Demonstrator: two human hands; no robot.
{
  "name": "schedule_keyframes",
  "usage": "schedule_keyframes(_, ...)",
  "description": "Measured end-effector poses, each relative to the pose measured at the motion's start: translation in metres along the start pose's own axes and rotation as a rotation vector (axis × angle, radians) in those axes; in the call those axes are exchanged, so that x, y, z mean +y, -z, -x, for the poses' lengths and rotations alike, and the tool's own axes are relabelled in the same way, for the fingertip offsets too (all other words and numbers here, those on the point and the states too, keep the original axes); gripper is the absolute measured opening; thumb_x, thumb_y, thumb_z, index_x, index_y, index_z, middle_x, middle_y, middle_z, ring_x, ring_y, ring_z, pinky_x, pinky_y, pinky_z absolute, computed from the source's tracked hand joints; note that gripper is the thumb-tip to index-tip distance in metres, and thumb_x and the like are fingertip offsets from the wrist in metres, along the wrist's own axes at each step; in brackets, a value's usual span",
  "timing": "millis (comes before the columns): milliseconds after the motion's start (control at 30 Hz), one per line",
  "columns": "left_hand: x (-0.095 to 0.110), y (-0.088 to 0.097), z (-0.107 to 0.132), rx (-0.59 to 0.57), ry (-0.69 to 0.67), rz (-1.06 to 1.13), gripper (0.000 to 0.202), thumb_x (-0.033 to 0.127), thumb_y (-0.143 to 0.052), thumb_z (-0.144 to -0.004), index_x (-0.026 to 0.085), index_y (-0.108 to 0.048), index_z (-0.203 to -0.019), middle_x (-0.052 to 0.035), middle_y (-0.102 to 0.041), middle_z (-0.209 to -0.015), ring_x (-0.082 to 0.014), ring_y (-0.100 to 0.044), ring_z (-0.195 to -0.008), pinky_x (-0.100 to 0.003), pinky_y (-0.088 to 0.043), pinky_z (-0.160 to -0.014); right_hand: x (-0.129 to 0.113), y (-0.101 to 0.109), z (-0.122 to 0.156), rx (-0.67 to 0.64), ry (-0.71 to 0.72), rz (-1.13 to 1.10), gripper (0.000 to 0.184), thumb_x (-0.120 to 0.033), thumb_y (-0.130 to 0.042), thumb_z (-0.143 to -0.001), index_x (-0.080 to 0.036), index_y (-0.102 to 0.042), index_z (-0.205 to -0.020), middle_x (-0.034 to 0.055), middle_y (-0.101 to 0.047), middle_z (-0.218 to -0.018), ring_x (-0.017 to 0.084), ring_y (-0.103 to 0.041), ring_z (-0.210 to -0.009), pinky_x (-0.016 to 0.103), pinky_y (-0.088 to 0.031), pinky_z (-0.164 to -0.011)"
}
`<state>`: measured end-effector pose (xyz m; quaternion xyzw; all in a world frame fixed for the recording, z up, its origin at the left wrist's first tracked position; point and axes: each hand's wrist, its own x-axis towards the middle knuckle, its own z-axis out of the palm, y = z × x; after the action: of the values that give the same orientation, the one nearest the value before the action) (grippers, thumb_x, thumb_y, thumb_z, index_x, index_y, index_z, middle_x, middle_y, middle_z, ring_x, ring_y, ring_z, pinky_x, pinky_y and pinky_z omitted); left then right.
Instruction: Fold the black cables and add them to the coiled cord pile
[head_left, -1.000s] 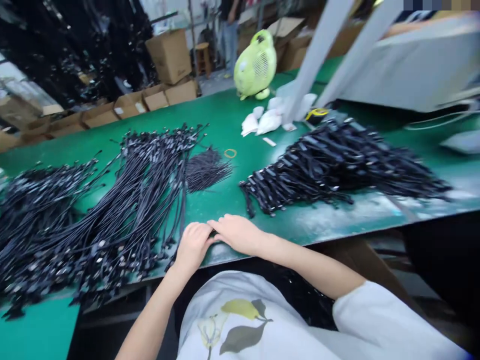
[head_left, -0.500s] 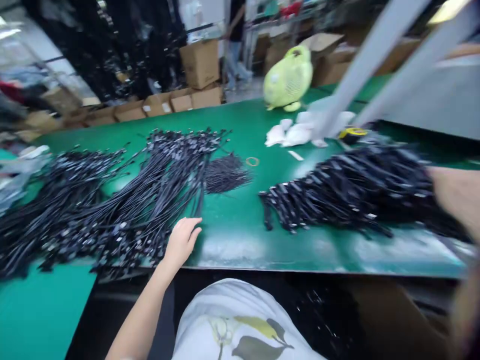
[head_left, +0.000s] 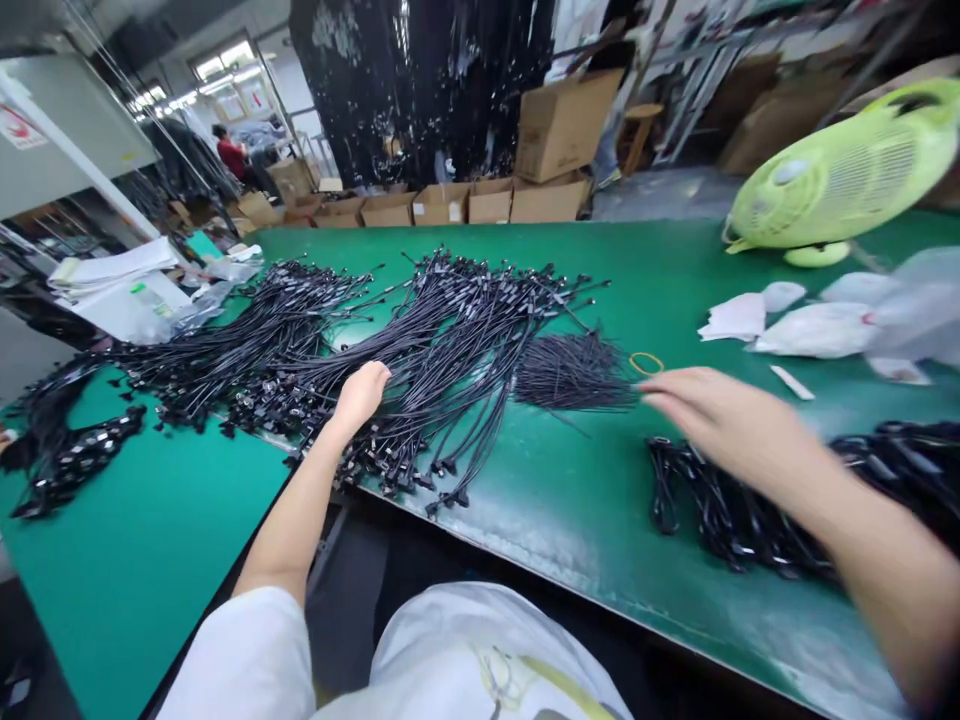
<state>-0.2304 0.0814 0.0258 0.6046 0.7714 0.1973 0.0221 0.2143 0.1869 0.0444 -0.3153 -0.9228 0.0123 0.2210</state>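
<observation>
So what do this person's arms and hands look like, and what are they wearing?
The left hand and right hand are bare, with no gloves, and the forearms are bare too. They wear a white shirt with short, loose sleeves, like the left sleeve, and a yellow print shows on the front.

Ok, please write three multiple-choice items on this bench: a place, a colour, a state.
1. Where is the thin amber rubber band? A) in a cardboard box B) beside the short black cable bundle C) on the left hand
2. What colour is the smooth workbench mat? A) red B) white C) green
3. The right hand is: A) open B) gripping the lime-green fan C) clenched

1 B, it lies at the bundle's end. 2 C, the surface shows green. 3 A, its fingers stretch out.
</observation>
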Motion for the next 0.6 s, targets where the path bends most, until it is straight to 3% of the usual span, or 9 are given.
schedule_keyframes(33, -0.001, 0.005, -0.004, 0.007, 0.005, 0.034, 0.026, 0.028, -0.038, -0.095, 0.020, -0.060, -0.083, -0.0064, -0.067, -0.084, -0.0210, -0.062, -0.086, -0.032, -0.045, -0.080, -0.014, -0.005, -0.017, -0.019, -0.029, -0.046, 0.030, -0.037, -0.039, -0.096, -0.023, -0.063, -0.109, 0.0104, -0.066, -0.109, 0.026, -0.064, -0.101, 0.046, -0.054, -0.088)
schedule_keyframes(100, 0.000, 0.018, -0.006, 0.006, 0.028, 0.130, 0.033, 0.035, -0.033, -0.097, 0.021, -0.056, -0.079, -0.0026, -0.064, -0.075, -0.0182, -0.060, -0.075, -0.029, -0.044, -0.072, -0.052, -0.024, -0.062, -0.095, 0.056, -0.156, 0.033, -0.033, -0.040, -0.097, -0.021, -0.058, -0.121, 0.0099, -0.061, -0.121, 0.023, -0.061, -0.109, 0.041, -0.052, -0.094)
schedule_keyframes(233, -0.001, 0.051, 0.014, 0.011, -0.004, 0.328, 0.035, 0.044, -0.037, -0.094, 0.021, -0.051, -0.071, 0.0012, -0.059, -0.068, -0.0143, -0.052, -0.064, -0.026, -0.039, -0.064, -0.126, -0.082, -0.165, -0.101, 0.141, -0.151, 0.055, -0.032, -0.053, -0.092, -0.020, -0.038, -0.143, 0.0131, -0.038, -0.148, 0.023, -0.051, -0.124, 0.033, -0.050, -0.093)
schedule_keyframes(300, -0.013, 0.066, 0.029, 0.013, -0.016, 0.403, 0.032, 0.045, -0.039, -0.093, 0.021, -0.052, -0.076, 0.0017, -0.057, -0.069, -0.0134, -0.049, -0.062, -0.025, -0.038, -0.061, -0.149, -0.104, -0.205, -0.232, 0.191, -0.068, 0.041, -0.033, -0.054, -0.092, -0.020, -0.053, -0.131, 0.0117, -0.053, -0.134, 0.021, -0.058, -0.113, 0.030, -0.050, -0.086)
schedule_keyframes(367, -0.033, 0.077, 0.041, 0.007, 0.009, 0.437, 0.025, 0.044, -0.045, -0.090, 0.021, -0.053, -0.083, 0.0015, -0.058, -0.074, -0.0132, -0.051, -0.063, -0.025, -0.039, -0.062, -0.160, -0.110, -0.233, -0.299, 0.200, -0.020, 0.025, -0.030, -0.049, -0.094, -0.018, -0.063, -0.112, 0.0102, -0.064, -0.111, 0.020, -0.062, -0.098, 0.029, -0.049, -0.078)
schedule_keyframes(467, -0.067, 0.077, 0.045, -0.016, 0.058, 0.412, 0.021, 0.041, -0.050, -0.086, 0.022, -0.053, -0.092, -0.0003, -0.063, -0.085, -0.0147, -0.056, -0.072, -0.026, -0.043, -0.069, -0.165, -0.084, -0.256, -0.109, 0.171, 0.026, 0.032, -0.024, -0.033, -0.099, -0.014, -0.062, -0.108, 0.0134, -0.062, -0.107, 0.023, -0.059, -0.098, 0.034, -0.044, -0.079)
schedule_keyframes(533, -0.084, 0.069, 0.038, -0.053, 0.060, 0.376, 0.019, 0.038, -0.046, -0.087, 0.021, -0.055, -0.089, -0.0013, -0.065, -0.085, -0.0162, -0.059, -0.077, -0.027, -0.044, -0.074, -0.170, -0.049, -0.260, 0.180, 0.211, 0.116, 0.035, -0.028, -0.029, -0.101, -0.015, -0.062, -0.103, 0.0123, -0.061, -0.103, 0.024, -0.055, -0.097, 0.036, -0.040, -0.081)
schedule_keyframes(600, -0.095, 0.058, 0.026, -0.076, 0.043, 0.316, 0.023, 0.036, -0.042, -0.089, 0.021, -0.057, -0.080, -0.0019, -0.066, -0.082, -0.0178, -0.060, -0.079, -0.029, -0.044, -0.080, -0.178, -0.011, -0.255, 0.278, 0.314, 0.214, 0.037, -0.031, -0.027, -0.102, -0.017, -0.061, -0.097, 0.0095, -0.060, -0.096, 0.022, -0.053, -0.092, 0.037, -0.037, -0.079)
